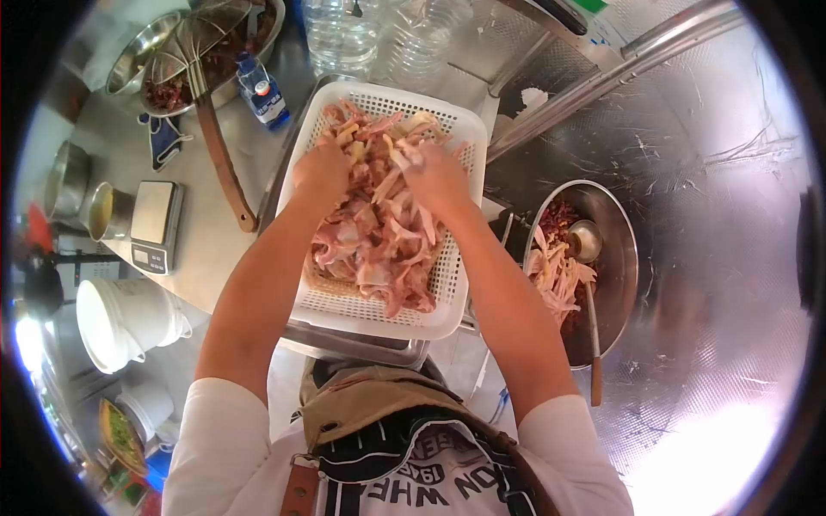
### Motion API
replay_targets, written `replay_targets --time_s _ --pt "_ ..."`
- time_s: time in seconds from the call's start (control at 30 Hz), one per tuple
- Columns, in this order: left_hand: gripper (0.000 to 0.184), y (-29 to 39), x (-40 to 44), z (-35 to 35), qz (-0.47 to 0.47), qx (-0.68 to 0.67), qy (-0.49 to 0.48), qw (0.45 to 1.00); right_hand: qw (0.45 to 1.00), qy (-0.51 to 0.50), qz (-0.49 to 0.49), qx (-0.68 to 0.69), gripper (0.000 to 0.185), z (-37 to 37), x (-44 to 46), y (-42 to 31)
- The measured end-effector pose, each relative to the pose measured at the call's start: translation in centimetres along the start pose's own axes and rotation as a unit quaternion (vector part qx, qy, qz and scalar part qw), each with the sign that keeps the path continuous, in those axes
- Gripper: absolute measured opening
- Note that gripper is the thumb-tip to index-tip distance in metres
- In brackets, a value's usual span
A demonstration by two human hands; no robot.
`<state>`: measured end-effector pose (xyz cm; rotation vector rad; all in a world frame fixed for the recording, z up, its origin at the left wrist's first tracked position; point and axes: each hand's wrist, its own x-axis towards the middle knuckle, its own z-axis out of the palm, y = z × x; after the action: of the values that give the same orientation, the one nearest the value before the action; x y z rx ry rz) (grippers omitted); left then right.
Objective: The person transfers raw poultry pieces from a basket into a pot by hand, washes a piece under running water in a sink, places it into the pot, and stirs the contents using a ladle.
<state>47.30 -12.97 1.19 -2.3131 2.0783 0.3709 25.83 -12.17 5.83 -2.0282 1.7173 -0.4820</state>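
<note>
A white perforated plastic basket (460,301) in front of me holds a heap of raw pink poultry pieces (374,249), some with pale yellowish tips. My left hand (323,176) is at the heap's far left, fingers curled around pieces and partly hidden among them. On the far right side, my right hand (436,176) is closed on pale pieces and somewhat blurred by motion. Both hands are inside the basket's rim. Beneath the basket is a metal tray (353,342).
Right of the basket stands a large wok (621,292) with pale meat, red chillies and a ladle (585,241). On the left counter are a wooden-handled strainer (225,168), a blue-labelled bottle (261,93) and a scale (155,225). A white bucket (129,322) stands lower left.
</note>
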Motion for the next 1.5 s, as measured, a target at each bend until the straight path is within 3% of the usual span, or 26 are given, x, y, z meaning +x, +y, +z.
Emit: replay_targets --time_s 0.07,0.13,0.17,0.27,0.4,0.47,0.5,0.57,0.63,0.73,0.8,0.93,1.0,1.1,1.17,1.27,1.33,1.4,1.47,1.5 --pt "0.031 0.1 -1.3 -2.8 -0.012 -0.063 -0.01 0.998 0.995 -0.032 -0.025 -0.093 0.032 2.2 1.9 0.4" --pt "0.03 -2.1 -1.6 -3.1 0.073 -0.027 -0.016 0.997 0.993 -0.037 -0.009 -0.115 0.033 3.1 2.0 0.1" --pt "0.029 -2.9 -2.3 -3.0 0.018 -0.096 -0.02 0.995 0.991 -0.041 0.001 -0.126 0.034 3.5 1.9 0.1" --pt "0.029 -3.0 -6.8 -9.5 -0.074 -0.316 -0.043 0.945 0.999 0.002 -0.017 -0.046 0.034 3.9 1.5 1.4" --pt "0.031 -6.5 -6.9 -6.4 -0.087 -0.535 -0.01 0.84 0.99 0.108 -0.043 0.081 0.035 1.7 1.0 0.2" --pt "0.032 -6.4 -6.7 -4.8 -0.082 -0.499 -0.01 0.862 0.976 0.103 -0.027 0.191 0.034 0.4 1.1 -1.3" --pt "0.032 -6.0 -6.5 -4.7 -0.074 -0.48 -0.011 0.874 0.967 0.026 0.011 0.252 0.035 -0.6 0.6 -3.0" --pt "0.034 -4.5 -6.4 -5.7 -0.064 -0.434 0.006 0.899 0.919 -0.12 0.084 0.366 0.038 -1.5 -0.6 -7.2" --pt "0.037 -3.1 -5.9 -6.2 -0.046 -0.389 0.013 0.92 0.9 -0.151 0.149 0.38 0.028 4.0 -0.1 -6.4" --pt "0.039 -2.0 -3.6 -6.0 -0.016 -0.321 -0.004 0.947 0.763 -0.141 0.28 0.565 0.026 8.1 0.1 -6.1" --pt "0.039 -1.5 -1.1 -5.0 0.002 -0.272 -0.031 0.962 0.713 -0.123 0.315 0.614 0.024 10.1 0.2 -6.0" --pt "0.04 -1.9 2.3 -1.9 -0.052 -0.339 -0.122 0.931 0.636 -0.101 0.395 0.655 0.016 12.0 1.2 -5.6" --pt "0.041 -1.8 0.8 -2.5 -0.075 -0.401 -0.12 0.905 0.622 -0.102 0.366 0.685 0.018 11.7 1.0 -5.5" --pt "0.035 0.0 -4.5 -5.5 -0.004 -0.386 0.01 0.922 0.569 -0.117 0.327 0.745 0.024 10.9 -0.5 -6.5" --pt "0.032 0.7 -7.3 -5.6 -0.014 -0.445 0.038 0.895 0.548 -0.096 0.319 0.767 0.028 6.5 -3.5 -9.5" --pt "0.031 3.9 -12.1 -7.7 0.036 -0.408 0.11 0.906 0.575 -0.023 0.229 0.785 0.033 3.7 -7.5 -10.1" --pt "0.033 6.6 -14.7 -8.5 0.104 -0.373 0.137 0.912 0.745 0.085 0.101 0.654 0.034 3.1 -10.8 -7.3" --pt "0.033 10.6 -16.3 -9.0 0.178 -0.449 0.062 0.873 0.847 0.088 0.072 0.519 0.038 -1.0 -13.7 -3.4" --pt "0.034 16.6 -17.4 -9.2 0.275 -0.427 0.124 0.853 0.839 0.096 0.127 0.521 0.04 -5.4 -16.2 1.2" --pt "0.038 19.4 -17.4 -8.4 0.329 -0.488 0.05 0.807 0.809 0.109 0.169 0.553 0.041 -7.5 -17.5 3.9"
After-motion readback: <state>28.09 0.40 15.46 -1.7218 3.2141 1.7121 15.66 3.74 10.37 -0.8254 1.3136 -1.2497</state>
